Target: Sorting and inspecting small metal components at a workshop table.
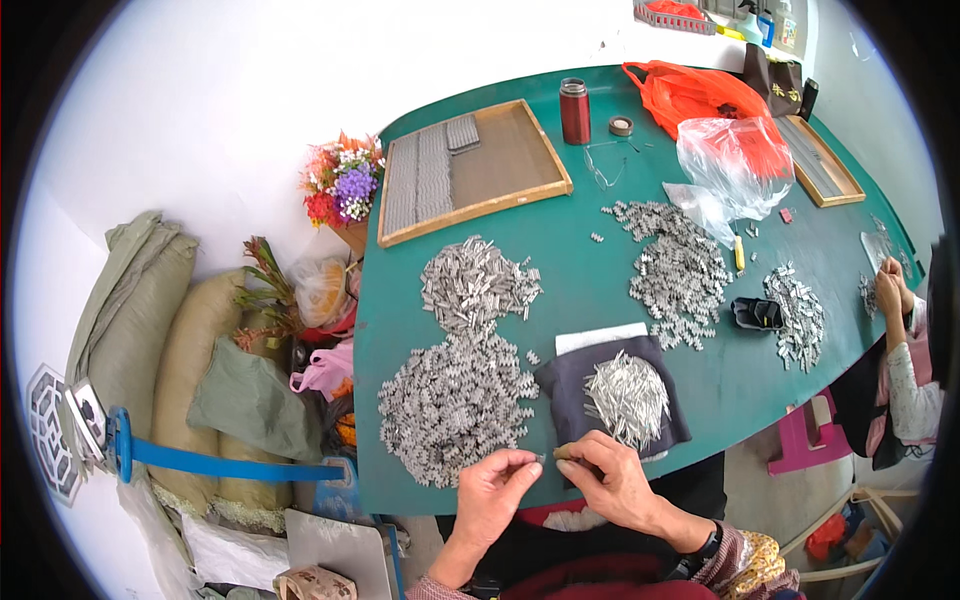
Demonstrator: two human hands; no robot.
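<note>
My left hand (495, 492) is closed in a pinch near the table's front edge, a small grey metal piece (541, 459) showing at its fingertips. Close beside it, my right hand (622, 487) is also pinched; what its fingers hold is too small to make out. Just beyond the hands, a folded dark cloth (566, 378) bears a heap of thin shiny metal pins (628, 400). To the left lies a big pile of zigzag grey metal pieces (450, 410), with a pile of small cylindrical metal pieces (475, 285) touching its far side.
At the back left of the green table (590, 270) lies a wooden tray (540, 150) partly filled with rows of grey pieces. Another zigzag pile (680, 270), a red flask (575, 112) and plastic bags (725, 160) stand farther back. At right, another person's hands (890, 288) work.
</note>
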